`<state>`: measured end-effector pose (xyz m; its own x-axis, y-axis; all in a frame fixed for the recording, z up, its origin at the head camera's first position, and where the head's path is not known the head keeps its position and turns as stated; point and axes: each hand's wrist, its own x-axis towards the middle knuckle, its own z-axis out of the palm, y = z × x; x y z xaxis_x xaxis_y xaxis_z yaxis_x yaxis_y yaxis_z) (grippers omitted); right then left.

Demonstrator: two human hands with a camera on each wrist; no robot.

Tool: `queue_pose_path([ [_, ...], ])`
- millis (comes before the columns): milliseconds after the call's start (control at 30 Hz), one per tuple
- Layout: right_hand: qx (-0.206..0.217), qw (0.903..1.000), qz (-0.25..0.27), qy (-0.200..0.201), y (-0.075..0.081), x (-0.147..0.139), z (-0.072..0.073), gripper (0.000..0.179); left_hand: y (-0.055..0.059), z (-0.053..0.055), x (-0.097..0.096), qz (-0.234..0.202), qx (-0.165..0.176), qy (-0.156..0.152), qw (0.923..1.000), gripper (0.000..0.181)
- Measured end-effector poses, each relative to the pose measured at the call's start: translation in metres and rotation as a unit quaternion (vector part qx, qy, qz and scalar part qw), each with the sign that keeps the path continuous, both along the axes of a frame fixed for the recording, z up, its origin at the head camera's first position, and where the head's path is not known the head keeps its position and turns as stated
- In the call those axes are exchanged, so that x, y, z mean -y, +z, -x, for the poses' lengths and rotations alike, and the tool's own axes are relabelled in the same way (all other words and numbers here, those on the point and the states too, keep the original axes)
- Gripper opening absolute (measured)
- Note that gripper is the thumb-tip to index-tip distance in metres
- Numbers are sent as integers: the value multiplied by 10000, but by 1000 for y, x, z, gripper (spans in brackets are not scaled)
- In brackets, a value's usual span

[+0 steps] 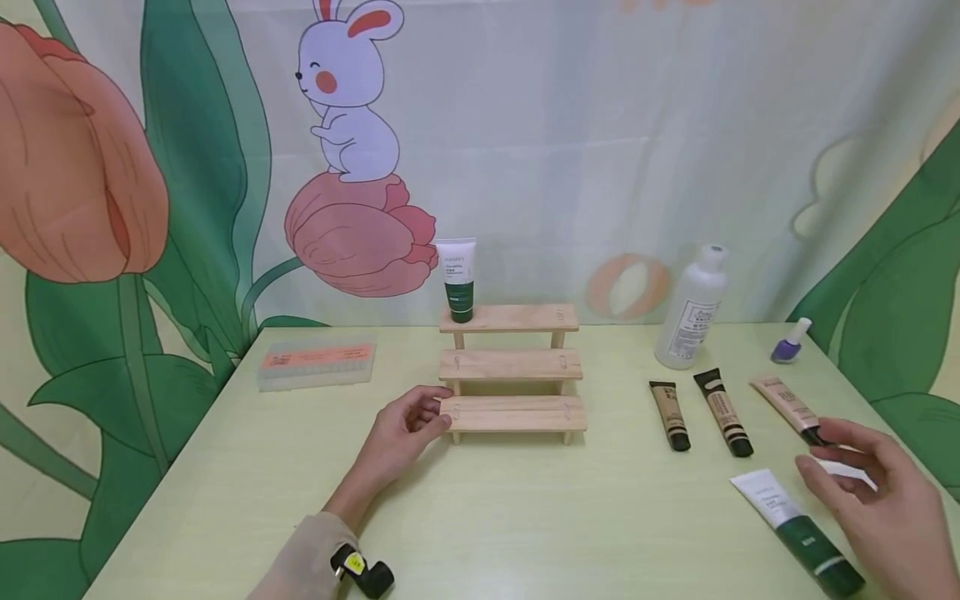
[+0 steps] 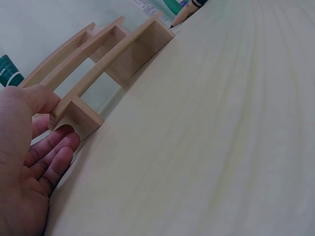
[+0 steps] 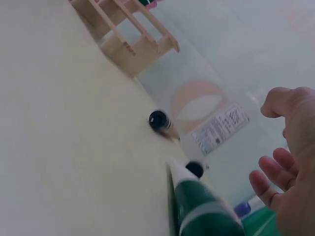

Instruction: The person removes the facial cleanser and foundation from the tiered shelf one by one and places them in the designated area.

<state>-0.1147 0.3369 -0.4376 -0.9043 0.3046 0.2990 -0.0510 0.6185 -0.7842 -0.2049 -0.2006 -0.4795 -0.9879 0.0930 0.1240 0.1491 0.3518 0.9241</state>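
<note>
My left hand (image 1: 397, 433) pinches the left end of the lowest step of a small three-tier wooden display stand (image 1: 517, 367). In the left wrist view its thumb lies on top and the fingers curl below the board. On the top tier, at the left, a white and green tube (image 1: 460, 279) stands on its cap. My right hand (image 1: 888, 500) hovers over the table's right side, fingers loosely bent, nothing held. Beside it lies a larger white and green tube (image 1: 806, 533); a pink-beige tube (image 1: 785, 404) with a black cap lies just beyond its fingertips.
Two black-capped beige tubes, a small one (image 1: 669, 412) and a longer one (image 1: 722, 410), lie left of the right hand. Behind them stand a white bottle (image 1: 693, 308) and a purple nail polish bottle (image 1: 789, 342). A clear flat case (image 1: 318, 367) lies at the back left.
</note>
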Motion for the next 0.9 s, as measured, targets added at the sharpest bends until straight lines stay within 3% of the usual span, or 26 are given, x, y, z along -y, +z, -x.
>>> queue_pose_path([
  [200, -602, 9911, 770, 900, 28, 19, 23, 60, 0, -2, 2, -56, -50, -42, 10000, 33],
  [300, -964, 9668, 1700, 1646, 40, 32, 37, 59, 0, -1, 1, -66, -59, -46, 10000, 33],
  [400, -1147, 9422, 2251, 2199, 49, 47, 50, 59, 0, -1, 1, -71, -59, -51, 9999, 33],
  [433, -1182, 9371, 2328, 2315, 51, 52, 53, 60, 0, -1, 0, -74, -65, -54, 9999, 33],
  [633, -1205, 9409, 1989, 2462, 69, 88, 71, 63, 0, 0, 1, -68, -28, -38, 10000, 33],
  [833, -1321, 9152, 2427, 2932, 82, 124, 87, 60, 1, 0, 0, -47, 0, -25, 10000, 34],
  [900, -1327, 9146, 2389, 2979, 85, 135, 92, 60, 1, 0, 0, -29, 20, -9, 10000, 34],
])
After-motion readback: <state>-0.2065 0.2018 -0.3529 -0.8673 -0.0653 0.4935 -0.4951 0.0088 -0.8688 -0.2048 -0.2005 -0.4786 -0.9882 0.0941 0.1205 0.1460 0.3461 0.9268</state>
